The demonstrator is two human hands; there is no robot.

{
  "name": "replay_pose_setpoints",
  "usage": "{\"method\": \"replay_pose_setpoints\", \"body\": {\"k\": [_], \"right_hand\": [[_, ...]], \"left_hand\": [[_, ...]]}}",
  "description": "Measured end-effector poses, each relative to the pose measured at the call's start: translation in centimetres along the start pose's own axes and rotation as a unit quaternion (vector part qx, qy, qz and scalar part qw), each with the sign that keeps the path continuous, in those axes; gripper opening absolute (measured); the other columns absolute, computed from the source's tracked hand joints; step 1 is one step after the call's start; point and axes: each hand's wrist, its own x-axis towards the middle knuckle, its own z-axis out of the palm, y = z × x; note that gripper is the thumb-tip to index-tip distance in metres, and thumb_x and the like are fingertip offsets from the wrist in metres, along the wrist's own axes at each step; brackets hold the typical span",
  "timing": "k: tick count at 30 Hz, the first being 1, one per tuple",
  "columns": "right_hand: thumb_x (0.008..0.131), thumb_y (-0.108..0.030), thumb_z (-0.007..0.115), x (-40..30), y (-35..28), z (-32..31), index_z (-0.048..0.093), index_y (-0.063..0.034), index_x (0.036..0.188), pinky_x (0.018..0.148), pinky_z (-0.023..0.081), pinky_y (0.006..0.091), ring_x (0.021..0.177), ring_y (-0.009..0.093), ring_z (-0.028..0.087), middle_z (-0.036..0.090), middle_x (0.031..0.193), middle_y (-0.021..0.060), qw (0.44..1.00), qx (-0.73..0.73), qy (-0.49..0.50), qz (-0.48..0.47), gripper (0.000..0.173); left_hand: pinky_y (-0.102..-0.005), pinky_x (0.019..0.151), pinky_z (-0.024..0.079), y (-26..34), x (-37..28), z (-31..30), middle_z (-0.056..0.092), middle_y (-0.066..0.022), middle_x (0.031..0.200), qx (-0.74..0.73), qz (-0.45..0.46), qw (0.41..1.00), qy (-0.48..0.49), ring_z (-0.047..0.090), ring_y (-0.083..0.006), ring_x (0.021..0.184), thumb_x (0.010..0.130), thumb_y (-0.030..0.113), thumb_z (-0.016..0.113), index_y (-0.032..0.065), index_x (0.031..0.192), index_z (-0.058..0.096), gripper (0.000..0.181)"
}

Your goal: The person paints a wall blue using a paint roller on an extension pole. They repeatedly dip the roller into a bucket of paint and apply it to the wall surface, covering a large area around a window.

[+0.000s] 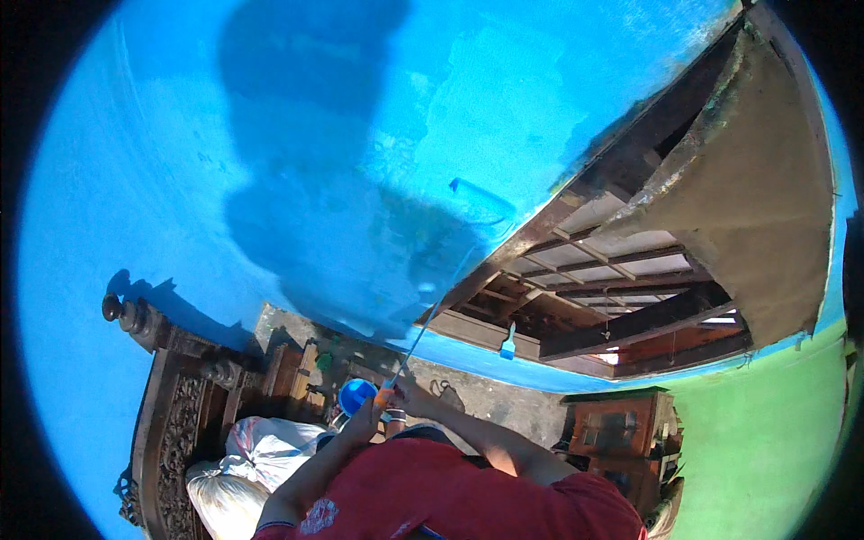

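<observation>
A paint roller with a long thin rod spans the middle of the view. Its blue-coated roller head (482, 200) is at the blue wall (486, 101), close to a dark wooden window frame (496, 260). My left hand (366, 417) is closed around the lower end of its orange handle (383, 397). Just above and to the right, my right hand (410, 397) also grips the handle, its fingers partly hidden. Below the hands, a bucket (356, 396) with blue inside stands partly behind my left hand. My head and body cast a large shadow on the wall.
A paintbrush (508, 343) with blue bristles rests at the window's lower edge. Carved dark wooden furniture (179, 432) and tied white sacks (270, 449) stand at left. A wooden cabinet (611, 432) is at right, by a green wall (736, 432). Concrete floor (499, 405) shows between.
</observation>
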Motion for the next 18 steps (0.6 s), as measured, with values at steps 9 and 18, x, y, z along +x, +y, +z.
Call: {"method": "replay_pose_setpoints", "body": {"k": [9, 18], "right_hand": [[0.094, -0.038, 0.057, -0.2, -6.9, -0.4, 0.042, -0.0045, 0.127, 0.073, 0.051, 0.0378, 0.087, 0.025, 0.066, 0.064, 0.095, 0.0165, 0.998, 0.001, -0.004, 0.058, 0.049], [0.093, -0.025, 0.061, 1.5, -16.3, -11.5, 0.043, -0.0012, 0.124, 0.072, 0.052, 0.0361, 0.084, 0.027, 0.067, 0.065, 0.094, 0.0178, 0.99, -0.12, 0.044, 0.058, 0.042]], "left_hand": [[-0.047, 0.079, 0.046, 1.2, -1.5, -1.7, 0.056, -0.027, 0.109, 0.09, -0.052, 0.995, 0.004, 0.058, -0.0445, 0.096, 0.102, 0.036, 0.032, 0.0002, 0.129, 0.04, 0.046], [-0.0505, 0.074, 0.045, 14.9, 5.3, -2.3, 0.057, -0.0277, 0.098, 0.116, 0.068, 0.986, 0.099, 0.058, -0.0452, 0.093, 0.101, 0.028, 0.036, -0.0002, 0.12, 0.045, 0.035]]}}
